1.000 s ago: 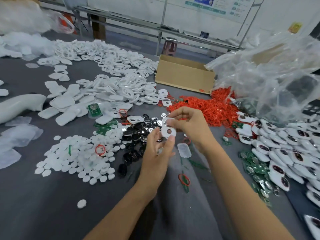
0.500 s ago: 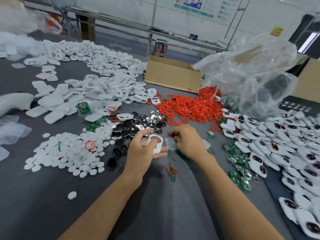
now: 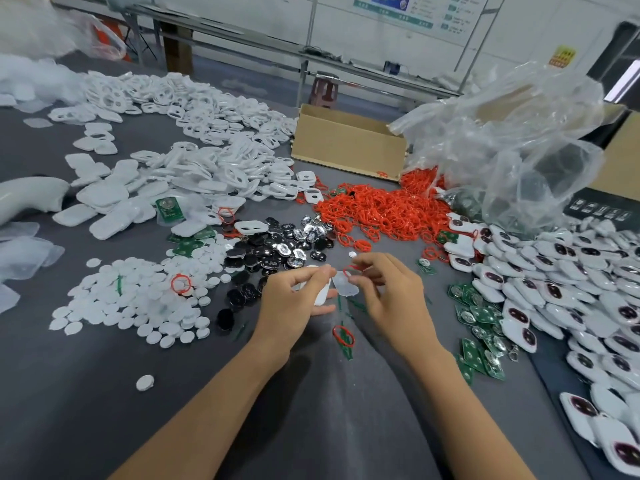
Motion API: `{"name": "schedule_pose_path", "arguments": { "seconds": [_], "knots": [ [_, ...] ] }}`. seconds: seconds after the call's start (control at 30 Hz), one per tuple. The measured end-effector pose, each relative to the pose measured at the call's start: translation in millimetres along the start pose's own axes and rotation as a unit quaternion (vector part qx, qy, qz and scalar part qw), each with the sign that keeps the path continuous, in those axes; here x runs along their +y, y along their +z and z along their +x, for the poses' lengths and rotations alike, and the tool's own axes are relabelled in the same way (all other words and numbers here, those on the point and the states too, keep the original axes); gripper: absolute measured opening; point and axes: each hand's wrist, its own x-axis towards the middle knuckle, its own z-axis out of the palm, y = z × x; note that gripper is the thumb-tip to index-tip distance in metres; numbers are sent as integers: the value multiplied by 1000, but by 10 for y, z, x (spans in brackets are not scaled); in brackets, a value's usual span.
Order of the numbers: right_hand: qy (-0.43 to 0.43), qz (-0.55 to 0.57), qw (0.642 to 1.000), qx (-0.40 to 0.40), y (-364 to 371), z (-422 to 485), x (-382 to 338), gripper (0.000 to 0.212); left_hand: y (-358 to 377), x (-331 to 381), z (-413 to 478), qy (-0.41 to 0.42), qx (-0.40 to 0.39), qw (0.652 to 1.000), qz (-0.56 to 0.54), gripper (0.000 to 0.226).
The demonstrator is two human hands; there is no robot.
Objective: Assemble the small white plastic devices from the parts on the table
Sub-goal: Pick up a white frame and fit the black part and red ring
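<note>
In the centre the right hand (image 3: pixel 391 299) now pinches a red ring (image 3: pixel 351 269) (the next part), the left hand (image 3: pixel 291 303) gripping the white shell (image 3: pixel 320 294).

grey cloth covers the table (image 3: pixel 86 410). heaps by colour: white shells (image 3: pixel 194 174), white discs (image 3: pixel 131 306), orange-red rings (image 3: pixel 381 209), glossy black-and-silver pieces (image 3: pixel 277 251), green circuit boards (image 3: pixel 481 313) with silver spots, white devices (image 3: pixel 554 282) with dark maroon ovals. cardboard box (image 3: pixel 346 143) tan; plastic bag (image 3: pixel 519 140) clear; yellow sign (image 3: pixel 561 56) on the white wall (image 3: pixel 346 26). left hand (image 3: pixel 294 303) holds a white shell (image 3: pixel 322 294); right hand (image 3: pixel 391 299) pinches a red ring (image 3: pixel 350 268).
</note>
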Motion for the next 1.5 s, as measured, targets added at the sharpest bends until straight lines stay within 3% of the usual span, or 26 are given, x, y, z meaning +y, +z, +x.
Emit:
{"name": "schedule_pose_path", "arguments": {
  "seconds": [0.2,0.43,0.87,1.03,1.33,1.4,1.5],
  "knots": [
    [-1,35,999,-9,83,21,-264,29,-39,9,15,17,6,999,-31,13],
    [138,197,969,50,74,167,-395,24,-40,34,19,38,25,998,-44,17],
    [215,338,916,-23,157,68,-343,26,-28,10,28,56,49,996,-57,14],
    [224,338,914,-3,162,53,-327,30,-20,9,23,55,38,996,-57,8],
    [282,419,855,116,192,49,-318,16,14,3,-4,84,3,996,12,7],
    [297,435,843,104,206,45,-328,7,30,3,-13,101,-4,995,24,7],
    [306,482,820,51,210,38,-351,26,16,2,6,112,10,994,15,7]
  ]
}}
